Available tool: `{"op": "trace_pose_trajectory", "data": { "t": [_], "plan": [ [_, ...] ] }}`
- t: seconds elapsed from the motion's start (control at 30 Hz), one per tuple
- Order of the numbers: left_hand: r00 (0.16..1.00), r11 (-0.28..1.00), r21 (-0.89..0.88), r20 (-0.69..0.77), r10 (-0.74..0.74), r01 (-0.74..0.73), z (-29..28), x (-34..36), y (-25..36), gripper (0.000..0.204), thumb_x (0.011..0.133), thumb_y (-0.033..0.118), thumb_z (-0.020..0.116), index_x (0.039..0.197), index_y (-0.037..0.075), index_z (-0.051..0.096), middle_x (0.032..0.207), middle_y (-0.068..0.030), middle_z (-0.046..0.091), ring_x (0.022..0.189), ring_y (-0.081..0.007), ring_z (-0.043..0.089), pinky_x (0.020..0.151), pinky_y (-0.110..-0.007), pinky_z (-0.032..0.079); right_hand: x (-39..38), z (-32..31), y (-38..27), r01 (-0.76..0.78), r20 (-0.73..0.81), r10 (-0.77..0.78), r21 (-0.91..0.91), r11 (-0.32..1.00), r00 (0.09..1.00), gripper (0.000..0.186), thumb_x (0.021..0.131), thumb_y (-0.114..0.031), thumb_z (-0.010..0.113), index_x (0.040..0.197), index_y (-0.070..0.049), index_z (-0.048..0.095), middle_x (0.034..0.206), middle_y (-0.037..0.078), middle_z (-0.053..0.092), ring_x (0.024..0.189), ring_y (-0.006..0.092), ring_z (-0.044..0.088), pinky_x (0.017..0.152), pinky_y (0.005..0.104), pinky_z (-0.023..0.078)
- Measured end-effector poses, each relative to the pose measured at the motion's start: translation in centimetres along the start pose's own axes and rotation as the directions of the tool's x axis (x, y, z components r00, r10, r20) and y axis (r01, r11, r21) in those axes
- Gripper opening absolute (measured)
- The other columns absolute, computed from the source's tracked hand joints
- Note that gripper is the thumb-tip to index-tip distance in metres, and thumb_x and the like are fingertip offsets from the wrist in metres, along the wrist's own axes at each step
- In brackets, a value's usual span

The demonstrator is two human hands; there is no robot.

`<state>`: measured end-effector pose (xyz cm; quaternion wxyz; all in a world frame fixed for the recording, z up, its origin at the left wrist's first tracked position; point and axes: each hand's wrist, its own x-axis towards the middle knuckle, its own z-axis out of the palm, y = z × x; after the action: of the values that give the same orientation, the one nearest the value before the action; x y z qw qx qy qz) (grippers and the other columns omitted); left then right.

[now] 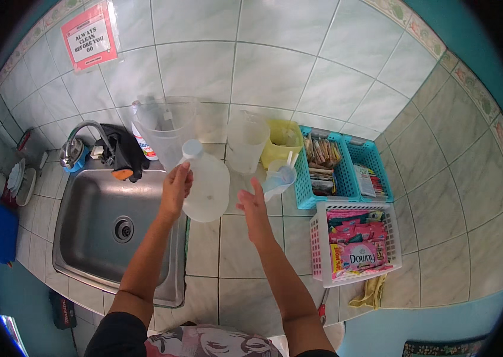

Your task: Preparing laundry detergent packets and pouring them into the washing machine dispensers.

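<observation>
My left hand (176, 189) grips a translucent white jug (206, 185) by its handle side, tilted, its pale blue cap (192, 148) pointing up and away. My right hand (252, 207) hovers just right of the jug with fingers apart, holding nothing, close to a small blue cup (279, 178) on the tiled counter. Behind the jug stand two clear plastic pitchers, a larger pitcher (167, 128) on the left and a smaller pitcher (245, 140) on the right.
A steel sink (94, 229) with a curved tap (80, 140) lies to the left. A yellow tub (283, 143), two turquoise baskets (341, 172) of sachets and a white basket (355, 241) of pink packets sit to the right. A yellow cloth (369, 291) hangs at the counter edge.
</observation>
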<state>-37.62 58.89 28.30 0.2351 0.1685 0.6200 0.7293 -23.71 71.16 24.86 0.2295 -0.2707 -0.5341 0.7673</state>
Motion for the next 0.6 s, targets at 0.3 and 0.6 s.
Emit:
{"op": "trace_pose_trajectory", "data": {
  "t": [0.3, 0.6],
  "plan": [
    [0.995, 0.989, 0.132, -0.07, -0.064, 0.073, -1.8, 1.5, 1.2, 0.06, 0.077, 0.06, 0.042, 0.085, 0.001, 0.051, 0.059, 0.0023, 0.043, 0.047, -0.0032, 0.034, 0.042, -0.017, 0.026, 10.0, 2.6, 3.9, 0.338, -0.316, -0.415, -0.27, 0.901, 0.853, 0.066, 0.075, -0.01, 0.049, 0.126, 0.009, 0.013, 0.128, 0.025, 0.018, 0.118, 0.0324, 0.025, 0.098, 0.0364, 0.022],
    [0.977, 0.981, 0.166, -0.175, 0.125, -0.096, -2.3, 3.8, -0.4, 0.057, 0.085, 0.051, 0.036, 0.079, -0.003, 0.052, 0.064, -0.0003, 0.045, 0.054, -0.0058, 0.04, 0.048, -0.018, 0.033, 12.4, 2.0, 6.1, 0.229, -0.386, -0.527, -0.599, 0.767, 0.757, 0.039, 0.079, -0.015, 0.051, 0.108, 0.006, 0.036, 0.105, 0.023, 0.039, 0.089, 0.0365, 0.045, 0.077, 0.0401, 0.039]
  ]
}}
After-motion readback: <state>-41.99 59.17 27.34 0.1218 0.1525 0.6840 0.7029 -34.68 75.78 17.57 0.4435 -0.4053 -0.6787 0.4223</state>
